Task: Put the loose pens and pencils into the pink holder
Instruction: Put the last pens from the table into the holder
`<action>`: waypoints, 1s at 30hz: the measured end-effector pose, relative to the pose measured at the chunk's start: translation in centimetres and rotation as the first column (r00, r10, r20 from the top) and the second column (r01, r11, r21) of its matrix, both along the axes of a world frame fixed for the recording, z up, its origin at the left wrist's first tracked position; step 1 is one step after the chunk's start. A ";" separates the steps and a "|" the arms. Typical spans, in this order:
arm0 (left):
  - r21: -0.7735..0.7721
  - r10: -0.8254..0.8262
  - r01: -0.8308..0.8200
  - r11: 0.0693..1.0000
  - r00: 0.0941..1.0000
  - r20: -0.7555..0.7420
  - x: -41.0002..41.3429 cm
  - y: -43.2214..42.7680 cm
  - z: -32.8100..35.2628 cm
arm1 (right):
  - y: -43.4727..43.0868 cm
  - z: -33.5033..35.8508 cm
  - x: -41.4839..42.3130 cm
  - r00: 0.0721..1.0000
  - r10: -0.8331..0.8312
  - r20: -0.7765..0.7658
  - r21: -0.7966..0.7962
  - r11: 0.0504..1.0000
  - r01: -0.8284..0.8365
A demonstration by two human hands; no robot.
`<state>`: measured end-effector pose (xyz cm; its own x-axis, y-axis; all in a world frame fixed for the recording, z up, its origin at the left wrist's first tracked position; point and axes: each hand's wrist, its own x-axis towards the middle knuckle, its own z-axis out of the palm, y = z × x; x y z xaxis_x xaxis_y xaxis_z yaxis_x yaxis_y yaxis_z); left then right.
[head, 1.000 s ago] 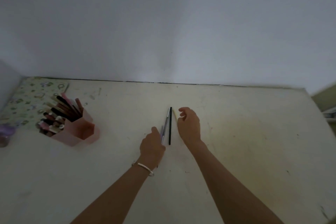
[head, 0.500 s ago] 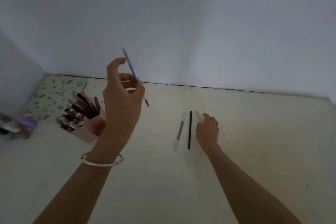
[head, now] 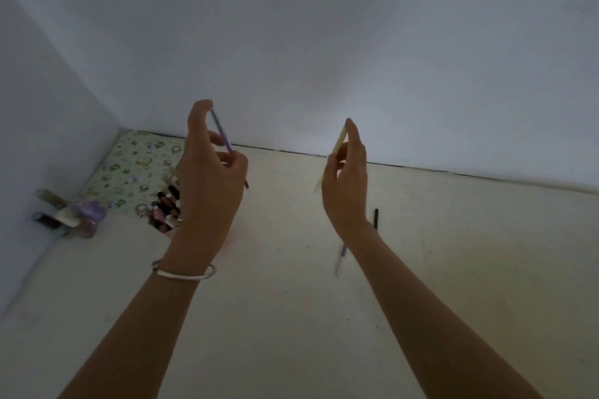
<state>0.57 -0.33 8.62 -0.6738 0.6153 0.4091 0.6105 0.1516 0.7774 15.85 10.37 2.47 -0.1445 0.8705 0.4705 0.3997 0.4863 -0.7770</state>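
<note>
A slim purple pen (head: 221, 131) is pinched between thumb and fingers of the left hand (head: 210, 178), raised above and just in front of the pink plastic holder (head: 168, 230), which is largely hidden behind that wrist. A pale cream pencil (head: 337, 146) is gripped in the fingers of the right hand (head: 346, 181), held up well to the right of the holder.

For the step in hand, the purple pen is best tipped nearly upright and lowered point-first into a gap among the sticks already packed in the holder, since the compartments look crowded and a slanted entry is likely to catch on a neighbour. Release is best delayed until the tip is seated. The cream pencil is then carried across towards the holder and handled the same way; only one hand at a time is likely to fit over the opening.

Counted: two items are held, one per hand. Two more lie loose on the cream tabletop (head: 453, 269), well to the right of the holder: a grey pen (head: 340, 261) and a black pen (head: 376, 217), both partly hidden by the right forearm. One holder is seen; the sticks inside it cannot be counted. To the left of the holder a cluster of small bottles (head: 74, 217) is seen, and behind it a patterned green mat (head: 136, 165).
</note>
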 end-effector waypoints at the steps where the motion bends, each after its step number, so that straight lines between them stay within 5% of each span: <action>1: -0.009 0.042 -0.042 0.999 0.999 -0.026 -1.0 -0.3 -0.2 | -0.3 0.6 -0.7 0.999 0.028 -0.046 0.007 1.000 -0.028; 6: -0.230 0.178 -0.212 0.950 0.971 -0.160 -4.9 -1.7 -2.4 | -1.9 1.5 -3.1 0.987 0.095 -0.131 -0.007 0.995 -0.097; 12: -0.529 0.061 -0.350 0.773 0.872 -0.486 -6.2 -3.0 -4.2 | -3.7 0.4 -5.2 0.982 0.147 -0.119 -0.093 0.983 -0.158; 15: -0.507 0.080 -0.342 0.792 0.880 -0.469 -6.4 -3.6 -3.8 | -4.6 0.4 -6.7 0.975 0.179 -0.129 -0.137 0.971 -0.196; 20: -0.257 0.216 -0.336 0.906 0.890 -0.401 -8.3 -4.5 -0.4 | -6.7 0.7 -10.8 0.945 0.266 -0.189 -0.152 0.943 -0.296; 25: -0.195 0.196 -0.244 0.950 0.951 -0.240 -8.2 -4.7 1.0 | -8.8 -1.6 -13.5 0.913 0.401 0.067 -0.187 0.904 -0.384; 30: -0.199 0.161 -0.190 0.961 0.975 -0.151 -5.9 -4.2 0.1 | -9.4 -3.3 -12.4 0.886 0.387 0.254 0.046 0.911 -0.411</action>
<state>-5.37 -4.57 8.73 -0.7274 0.5742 0.3757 0.6548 0.4173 0.6301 3.45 0.99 -0.86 -0.5865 0.6684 0.4574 0.3206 0.7102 -0.6268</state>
